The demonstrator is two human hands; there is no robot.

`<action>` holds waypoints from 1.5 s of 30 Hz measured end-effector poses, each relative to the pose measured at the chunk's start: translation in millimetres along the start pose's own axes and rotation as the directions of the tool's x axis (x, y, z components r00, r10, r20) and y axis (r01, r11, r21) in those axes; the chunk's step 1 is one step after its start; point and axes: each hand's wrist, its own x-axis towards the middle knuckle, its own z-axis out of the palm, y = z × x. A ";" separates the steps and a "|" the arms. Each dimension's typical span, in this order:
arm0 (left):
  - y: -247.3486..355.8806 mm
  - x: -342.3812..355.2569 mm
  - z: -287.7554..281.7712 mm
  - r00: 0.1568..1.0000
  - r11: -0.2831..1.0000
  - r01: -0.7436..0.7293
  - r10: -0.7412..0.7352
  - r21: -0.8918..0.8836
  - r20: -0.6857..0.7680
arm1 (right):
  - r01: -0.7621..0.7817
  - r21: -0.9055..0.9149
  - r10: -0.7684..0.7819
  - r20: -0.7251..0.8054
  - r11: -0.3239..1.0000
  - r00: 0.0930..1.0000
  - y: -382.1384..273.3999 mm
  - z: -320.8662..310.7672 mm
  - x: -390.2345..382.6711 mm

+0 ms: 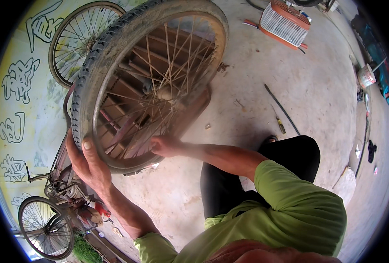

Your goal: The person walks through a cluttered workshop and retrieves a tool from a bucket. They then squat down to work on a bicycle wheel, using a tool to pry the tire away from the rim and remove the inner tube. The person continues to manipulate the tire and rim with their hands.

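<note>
- One person in a lime-green shirt (299,206) is seen from above, at 4 o'clock, with black trousers (220,188) below the centre, toward 5 o'clock.
- The left hand (89,168), at 8 o'clock, grips the tyre (85,90), thumb on the sidewall and fingers around the outer edge.
- The right hand (166,147), just off centre toward 8 o'clock, is curled at the lower part of the same wheel (164,92); it is blurred, so I cannot tell whether it grasps anything.
- The large, dusty spoked wheel leans across the area from 9 to 12 o'clock, its hub at 11. Behind its spokes is a rust-brown slatted panel (126,94).
- On the concrete floor (242,109) at 3 o'clock lie a screwdriver (281,126) with a yellow-and-black handle and, just beside it, a thin black rod (283,109).
- Farther out at 8 o'clock, another spoked wheel, a smaller one (46,228), stands by a greenish plant (87,250); at 10 o'clock a third wheel, partly covered (65,46), shows behind the large one.
- A white-and-orange basket (284,26) sits at 1 o'clock.
- A pale wall (41,118) with black-outlined lettering curves along 9 o'clock.
</note>
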 end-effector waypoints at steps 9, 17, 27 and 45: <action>2.2 -0.9 2.9 1.000 1.000 -0.005 0.005 0.017 -0.001 | 0.021 -0.010 -0.021 -0.006 1.000 1.000 4.3 2.6 -0.6; -2.2 -0.7 4.0 0.998 0.998 -0.048 0.049 0.035 -0.034 | -0.030 -0.027 0.028 -0.061 0.999 0.998 6.8 10.4 8.3; -10.4 -3.8 2.1 1.000 1.000 -0.018 0.018 -0.017 -0.004 | -0.105 -0.217 0.092 -0.067 0.970 0.993 3.9 14.0 8.1; -2.8 -1.2 1.0 0.998 0.998 -0.046 0.047 0.043 -0.031 | -0.044 -0.018 0.044 -0.017 0.999 0.999 -3.6 7.2 -4.3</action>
